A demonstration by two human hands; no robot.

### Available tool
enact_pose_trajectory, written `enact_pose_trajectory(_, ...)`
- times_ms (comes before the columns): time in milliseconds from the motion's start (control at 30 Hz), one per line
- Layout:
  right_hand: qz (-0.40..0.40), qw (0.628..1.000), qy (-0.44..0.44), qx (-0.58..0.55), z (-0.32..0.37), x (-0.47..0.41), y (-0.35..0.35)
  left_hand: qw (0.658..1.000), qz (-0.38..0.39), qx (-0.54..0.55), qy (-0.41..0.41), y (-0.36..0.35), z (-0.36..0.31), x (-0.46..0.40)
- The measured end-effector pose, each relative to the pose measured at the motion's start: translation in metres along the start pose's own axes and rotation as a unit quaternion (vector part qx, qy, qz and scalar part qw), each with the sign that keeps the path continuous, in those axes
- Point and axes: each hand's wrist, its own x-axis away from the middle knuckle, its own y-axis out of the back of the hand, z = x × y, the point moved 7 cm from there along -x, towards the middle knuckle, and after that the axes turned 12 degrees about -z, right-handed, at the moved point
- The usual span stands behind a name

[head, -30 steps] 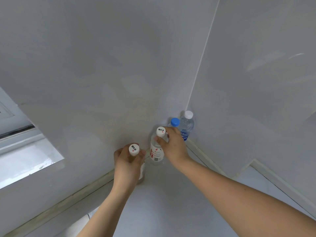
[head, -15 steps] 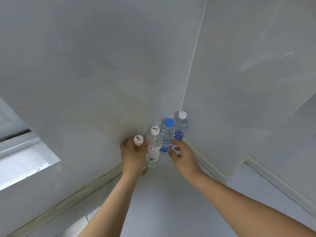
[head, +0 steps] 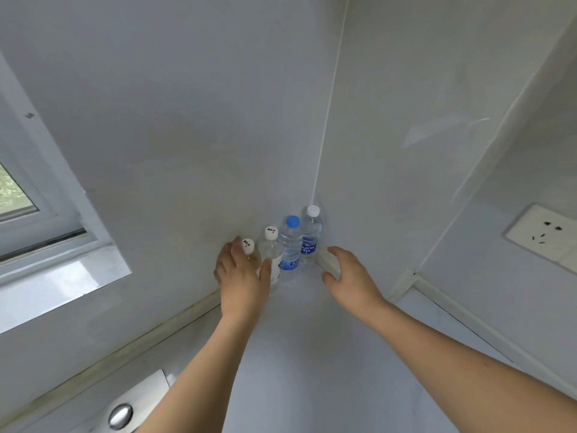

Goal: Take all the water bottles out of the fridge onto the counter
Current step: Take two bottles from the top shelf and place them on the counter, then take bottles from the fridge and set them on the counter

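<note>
four water bottles stand upright in a close row in the back corner of the counter, where two pale walls meet.

head view: from left to right, the first white-capped bottle, the second white-capped bottle, the blue-capped bottle and the aquafina bottle nearest the corner seam, each touching or just beside its neighbour. the left hand is spread around the first white-capped bottle, fingers behind its cap and thumb extended beside the second; the fingers look relaxed rather than clamped, so the hold reads as loosened, though the bottle's body is hidden behind the palm. the right hand is empty, fingers loosely bent, near the wall trim and apart from the aquafina bottle. a window lies at left, a wall socket at right, a sink edge at bottom left. no fridge is visible.

judgement: the step is releasing the placed bottle. to do it well, lift the fingers straight away from the cap without dragging sideways, since the packed row could topple in sequence.
</note>
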Motion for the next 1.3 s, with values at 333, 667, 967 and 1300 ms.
enact_pose_trajectory(333,-0.057,0.993,-0.006,0.099,-0.033,0.061,0.114,0.944,0.102,-0.064,-0.308,-0.025,-0.135,0.073)
enact_pose_trajectory(667,-0.156,0.969,-0.133,0.137,-0.118,0.165,0.269,0.870,0.191,-0.013,-0.455,-0.065,-0.282,0.209)
enact_pose_trajectory(967,-0.264,0.922,-0.236,0.156,-0.179,0.343,0.418,0.789,0.239,0.077,-0.561,-0.046,-0.419,0.405)
enact_pose_trajectory(1300,-0.383,0.828,-0.361,0.197,-0.206,0.611,0.547,0.668,0.280,0.178,-0.666,0.051,-0.516,0.654)
